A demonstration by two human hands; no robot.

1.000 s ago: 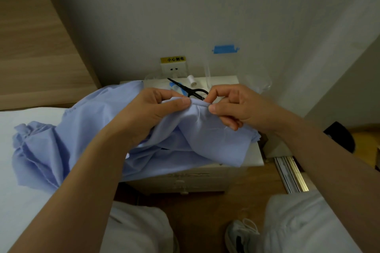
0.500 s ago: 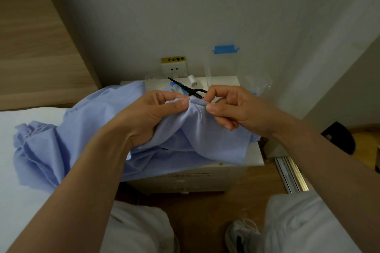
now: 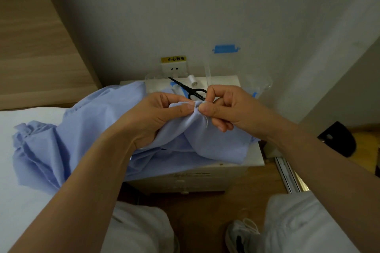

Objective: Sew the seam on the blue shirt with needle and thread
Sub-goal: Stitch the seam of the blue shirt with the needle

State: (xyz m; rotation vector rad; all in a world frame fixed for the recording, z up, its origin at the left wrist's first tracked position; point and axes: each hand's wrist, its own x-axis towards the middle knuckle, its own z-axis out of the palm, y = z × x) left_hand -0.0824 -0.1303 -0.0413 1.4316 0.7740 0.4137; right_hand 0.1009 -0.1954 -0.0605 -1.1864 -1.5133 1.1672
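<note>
The light blue shirt (image 3: 78, 133) drapes from the white bed across a white nightstand. My left hand (image 3: 156, 117) pinches a raised fold of its edge between thumb and forefinger. My right hand (image 3: 226, 107) pinches the same fold just to the right, thumb against forefinger. A short white thread (image 3: 206, 120) hangs from the fabric under my right thumb. The needle is too small to make out between my fingers.
Black scissors (image 3: 188, 89) and a white thread spool (image 3: 192, 80) lie on the nightstand (image 3: 226, 168) behind my hands. A wall socket (image 3: 174, 69) with a yellow label sits above. A clear plastic bag (image 3: 259, 86) leans at right. My knees and one shoe are below.
My two hands have drawn closer together, bunching the fold of fabric between them. My right hand has curled tighter over the fold.
</note>
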